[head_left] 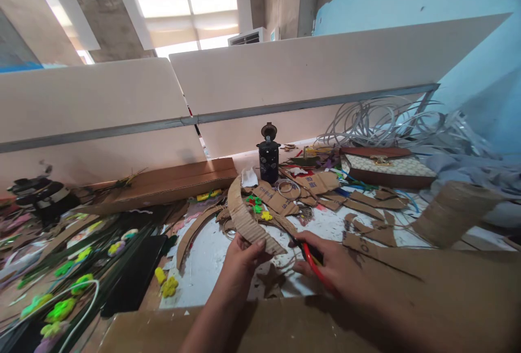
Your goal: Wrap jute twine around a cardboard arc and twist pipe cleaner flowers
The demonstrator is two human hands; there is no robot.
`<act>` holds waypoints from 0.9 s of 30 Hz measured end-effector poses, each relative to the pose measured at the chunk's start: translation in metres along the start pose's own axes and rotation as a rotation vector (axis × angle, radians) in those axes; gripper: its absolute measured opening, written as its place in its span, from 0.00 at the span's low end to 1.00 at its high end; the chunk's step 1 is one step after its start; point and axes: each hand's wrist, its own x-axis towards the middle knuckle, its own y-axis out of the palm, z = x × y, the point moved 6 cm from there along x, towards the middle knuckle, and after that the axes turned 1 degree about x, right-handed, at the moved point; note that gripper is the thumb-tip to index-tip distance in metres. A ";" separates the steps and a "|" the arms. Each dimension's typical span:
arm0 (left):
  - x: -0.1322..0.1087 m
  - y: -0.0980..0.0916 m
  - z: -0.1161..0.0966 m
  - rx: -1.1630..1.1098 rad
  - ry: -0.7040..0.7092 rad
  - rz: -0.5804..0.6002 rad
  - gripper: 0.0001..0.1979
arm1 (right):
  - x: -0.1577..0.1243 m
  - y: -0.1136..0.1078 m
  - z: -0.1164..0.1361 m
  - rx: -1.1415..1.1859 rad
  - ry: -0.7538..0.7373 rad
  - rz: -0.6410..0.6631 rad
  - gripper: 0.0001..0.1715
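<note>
My left hand [243, 266] pinches a curved, crescent-like strip of corrugated cardboard [241, 213] by its lower end, and the strip rises up and to the left. Close beside it on the right, my right hand [325, 260] is closed around a red-handled tool [313, 267]. Its dark tip is near the strip's lower right end; whether it is scissors or pliers I cannot tell. Beneath my hands lies a cardboard star [272, 281]. Another curved cardboard strip [194, 233] rests on the white surface to the left.
Behind stands a dark bottle [268, 160] with its lid up. Cardboard scraps [315, 183], a twine roll [453, 214] and a handbag [386, 165] lie to the right. Green and yellow flower pieces [61, 309] are at left. A large cardboard sheet [459, 288] covers the near right.
</note>
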 end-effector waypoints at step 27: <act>-0.038 0.016 -0.126 0.522 0.364 -0.159 0.15 | 0.045 -0.081 0.083 0.885 -0.145 -0.448 0.24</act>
